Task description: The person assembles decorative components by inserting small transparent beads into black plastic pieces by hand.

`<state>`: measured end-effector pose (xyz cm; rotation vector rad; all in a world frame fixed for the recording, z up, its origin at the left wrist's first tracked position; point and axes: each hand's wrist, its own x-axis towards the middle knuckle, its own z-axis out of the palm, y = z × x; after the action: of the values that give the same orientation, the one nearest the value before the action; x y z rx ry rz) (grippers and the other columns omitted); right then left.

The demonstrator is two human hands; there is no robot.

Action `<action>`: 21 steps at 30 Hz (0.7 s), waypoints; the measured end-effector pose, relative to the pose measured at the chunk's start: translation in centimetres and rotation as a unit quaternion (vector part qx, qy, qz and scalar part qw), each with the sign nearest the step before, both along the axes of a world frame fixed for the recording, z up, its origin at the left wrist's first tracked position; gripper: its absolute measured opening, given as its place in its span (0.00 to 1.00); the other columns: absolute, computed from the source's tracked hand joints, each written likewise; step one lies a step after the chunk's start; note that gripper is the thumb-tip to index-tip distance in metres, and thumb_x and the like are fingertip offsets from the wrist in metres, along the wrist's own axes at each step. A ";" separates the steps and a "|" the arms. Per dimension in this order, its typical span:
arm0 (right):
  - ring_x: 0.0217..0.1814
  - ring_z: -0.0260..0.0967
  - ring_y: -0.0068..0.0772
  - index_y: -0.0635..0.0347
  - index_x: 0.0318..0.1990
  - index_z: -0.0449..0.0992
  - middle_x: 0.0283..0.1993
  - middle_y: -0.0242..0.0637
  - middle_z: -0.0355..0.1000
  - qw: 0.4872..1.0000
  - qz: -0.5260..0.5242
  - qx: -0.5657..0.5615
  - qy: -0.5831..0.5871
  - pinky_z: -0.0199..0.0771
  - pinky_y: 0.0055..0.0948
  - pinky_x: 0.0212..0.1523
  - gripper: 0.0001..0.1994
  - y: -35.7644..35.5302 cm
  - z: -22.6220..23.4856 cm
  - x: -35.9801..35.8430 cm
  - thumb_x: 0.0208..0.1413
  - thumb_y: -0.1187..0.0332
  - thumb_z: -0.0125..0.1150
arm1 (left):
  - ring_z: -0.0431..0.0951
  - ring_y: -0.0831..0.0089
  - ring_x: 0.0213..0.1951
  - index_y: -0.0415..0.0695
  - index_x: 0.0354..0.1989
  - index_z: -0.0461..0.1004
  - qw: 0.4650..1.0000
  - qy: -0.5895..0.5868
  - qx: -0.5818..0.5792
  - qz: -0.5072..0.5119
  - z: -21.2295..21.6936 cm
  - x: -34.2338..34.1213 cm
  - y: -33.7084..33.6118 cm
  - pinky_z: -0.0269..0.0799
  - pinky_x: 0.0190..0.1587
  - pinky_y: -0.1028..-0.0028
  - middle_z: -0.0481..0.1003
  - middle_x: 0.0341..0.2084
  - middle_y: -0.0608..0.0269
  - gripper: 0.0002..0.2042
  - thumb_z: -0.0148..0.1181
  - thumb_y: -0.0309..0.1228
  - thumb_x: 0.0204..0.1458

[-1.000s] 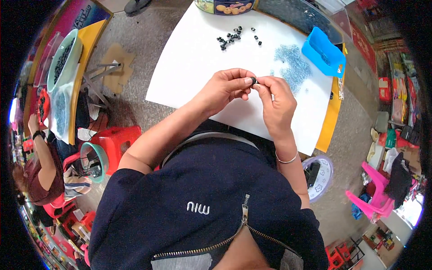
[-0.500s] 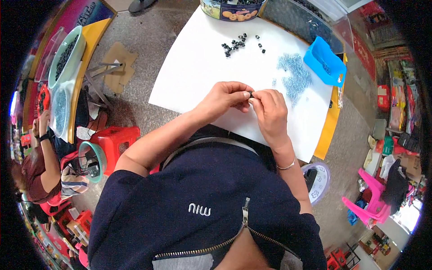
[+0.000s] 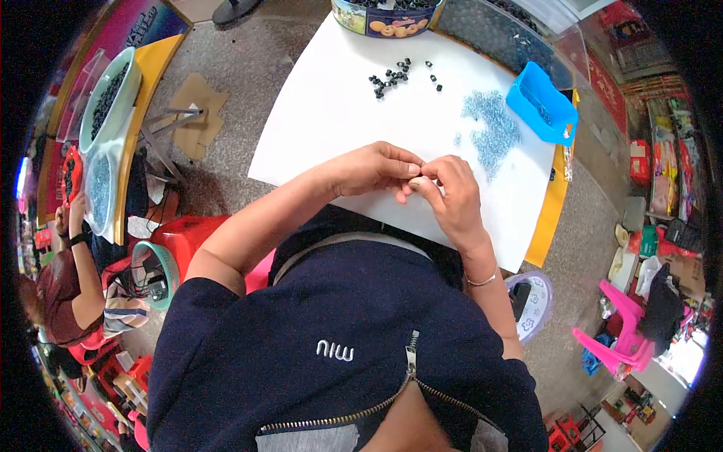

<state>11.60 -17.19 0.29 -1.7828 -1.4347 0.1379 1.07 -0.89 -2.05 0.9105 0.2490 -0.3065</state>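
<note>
Over the near edge of the white tabletop (image 3: 301,128), my left hand (image 3: 376,170) and my right hand (image 3: 452,194) meet fingertip to fingertip. Both are closed in a pinch around a small black piece, which the fingertips now almost wholly cover. Farther off on the white surface lies a loose group of small black pieces (image 3: 388,77), with a few strays to its right. Right of my hands spreads a heap of tiny clear bluish pieces (image 3: 493,135). A blue scoop-shaped tray (image 3: 538,102) with some of the same pieces stands beside the heap.
At the table's far edge are a round printed tin (image 3: 384,22) of black pieces and a clear-sided bin (image 3: 497,38). On the left, another person (image 3: 64,290) sits by a table with a pale green basin (image 3: 113,98). A pink chair (image 3: 621,328) stands at right.
My hands have shifted slightly and turned at the fingertips, so the black piece that showed between them is now mostly covered. At left, the other person's hands have moved a little.
</note>
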 end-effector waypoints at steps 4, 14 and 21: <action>0.33 0.66 0.41 0.60 0.31 0.72 0.30 0.38 0.69 0.998 -0.060 0.005 0.023 0.64 0.35 0.37 0.06 -0.5 -0.3 -0.1 0.48 0.71 0.63 | 0.68 0.81 0.28 0.34 0.48 0.71 0.997 -0.006 0.002 0.073 0.5 0.5 0.1 0.68 0.32 0.82 0.71 0.28 0.67 0.14 0.47 0.31 0.62; 0.34 0.67 0.42 0.61 0.30 0.72 0.30 0.39 0.69 0.998 -0.052 0.001 0.036 0.65 0.37 0.38 0.04 -0.2 0.4 -0.3 0.50 0.73 0.60 | 0.63 0.81 0.26 0.38 0.44 0.70 0.980 -0.052 -0.060 0.184 3.2 1.4 0.5 0.60 0.28 0.82 0.68 0.27 0.68 0.11 0.50 0.32 0.61; 0.35 0.68 0.43 0.61 0.29 0.72 0.31 0.40 0.70 0.999 -0.041 0.008 0.019 0.66 0.37 0.38 0.02 0.0 0.4 -0.1 0.48 0.74 0.59 | 0.70 0.78 0.29 0.35 0.51 0.69 0.974 -0.112 0.084 0.177 5.5 4.8 2.3 0.66 0.33 0.78 0.71 0.31 0.62 0.16 0.50 0.34 0.61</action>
<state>11.52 -17.19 0.71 -1.8132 -1.3301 0.1159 5.88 1.43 3.43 1.0383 0.2255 0.1509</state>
